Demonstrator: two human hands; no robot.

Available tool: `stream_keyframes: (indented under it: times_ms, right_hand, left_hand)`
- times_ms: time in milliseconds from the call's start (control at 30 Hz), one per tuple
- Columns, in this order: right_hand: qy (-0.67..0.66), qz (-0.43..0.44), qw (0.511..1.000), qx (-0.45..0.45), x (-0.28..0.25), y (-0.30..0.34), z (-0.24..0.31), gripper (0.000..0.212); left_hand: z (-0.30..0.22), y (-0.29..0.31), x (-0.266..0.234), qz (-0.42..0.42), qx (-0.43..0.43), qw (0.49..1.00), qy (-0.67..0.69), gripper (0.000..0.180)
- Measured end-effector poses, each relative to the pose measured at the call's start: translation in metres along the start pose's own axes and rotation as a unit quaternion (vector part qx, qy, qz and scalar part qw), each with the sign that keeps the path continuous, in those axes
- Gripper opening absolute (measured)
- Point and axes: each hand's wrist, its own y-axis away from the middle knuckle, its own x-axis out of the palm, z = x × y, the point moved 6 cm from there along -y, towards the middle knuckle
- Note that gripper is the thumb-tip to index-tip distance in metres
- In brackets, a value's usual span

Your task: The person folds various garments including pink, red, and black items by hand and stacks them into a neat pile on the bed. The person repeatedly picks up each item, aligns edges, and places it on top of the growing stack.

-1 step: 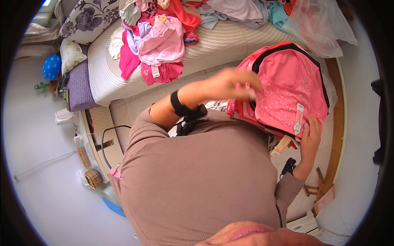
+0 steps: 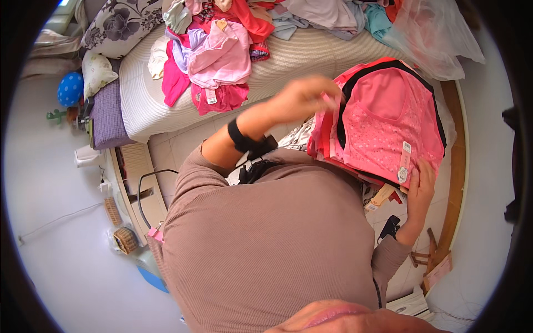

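Observation:
A stack of pink and red garments with black trim is held up in front of my chest. A paper tag hangs at its lower right. My right hand grips the stack's lower right edge just beside the tag. My left hand, with a black band on the wrist, is raised at the stack's upper left edge, fingertips pinching the layers there. My brown ribbed sleeve and shoulder hide what lies under the stack.
A bed with a white ribbed cover lies ahead, bearing a heap of pink and red clothes, a floral pillow and a clear plastic bag. A curved wooden rail runs at right. A purple cushion sits left.

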Motion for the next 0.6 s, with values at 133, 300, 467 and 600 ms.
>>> stream_keyframes:
  times_ms: [133, 300, 467, 600]
  right_hand:
    - [-0.055, -0.037, 0.998, 0.019, -0.007, 0.008, -0.008, 0.030]
    - [-0.070, -0.069, 0.995, 0.008, -0.012, 0.010, -0.012, 0.028]
    - [-0.055, -0.065, 0.996, -0.008, -0.009, 0.011, -0.009, 0.027]
    - [-0.041, -0.066, 0.997, -0.011, -0.014, 0.013, -0.005, 0.026]
  left_hand:
    - [0.086, 0.026, -0.128, -0.305, -0.008, 0.877, -0.372, 0.032]
    - [0.147, 0.078, -0.217, -0.355, -0.097, 0.744, -0.557, 0.030]
    - [0.158, 0.085, -0.211, -0.278, -0.140, 0.727, -0.612, 0.016]
    - [0.142, 0.069, -0.233, -0.244, -0.162, 0.691, -0.661, 0.010]
